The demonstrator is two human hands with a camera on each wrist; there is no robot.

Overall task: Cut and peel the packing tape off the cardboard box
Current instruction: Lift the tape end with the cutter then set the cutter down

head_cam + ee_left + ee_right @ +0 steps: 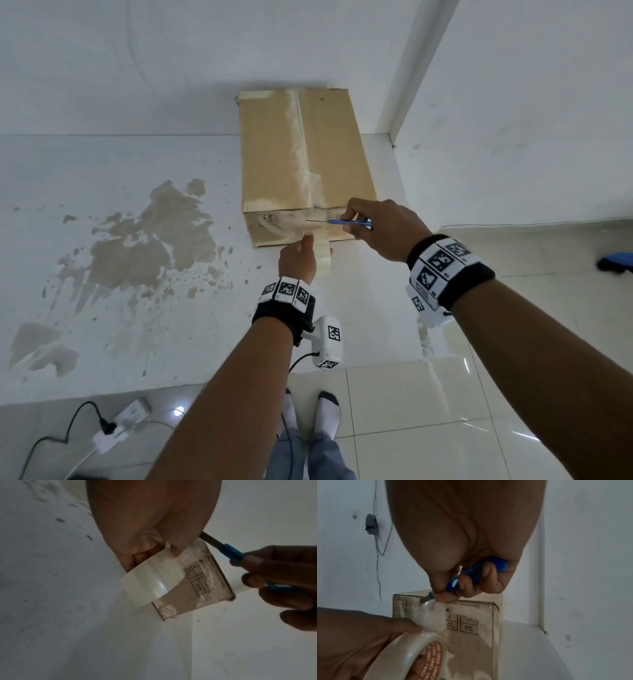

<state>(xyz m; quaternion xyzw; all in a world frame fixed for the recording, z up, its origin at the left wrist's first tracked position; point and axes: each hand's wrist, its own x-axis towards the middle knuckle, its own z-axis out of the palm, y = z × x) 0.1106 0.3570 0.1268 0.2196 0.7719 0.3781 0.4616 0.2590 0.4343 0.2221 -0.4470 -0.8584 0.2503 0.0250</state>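
A brown cardboard box (329, 144) lies on a white ledge with clear packing tape (299, 137) running along its top seam and down its near face. My left hand (298, 258) grips a roll of tape (323, 257) against the box's near face (202, 588); the roll (145, 582) is still joined to the tape on the box. My right hand (376, 228) pinches a blue utility knife (349, 223), its blade laid across the taped strip on the near face. In the right wrist view the blade (424, 600) touches the tape near the box's top edge, above the roll (412, 654).
The ledge (120, 274) is white with brown stains to the left of the box. White walls stand behind and to the right (513, 120). A power strip with a black plug (116, 425) lies on the tiled floor below, near my feet (311, 414).
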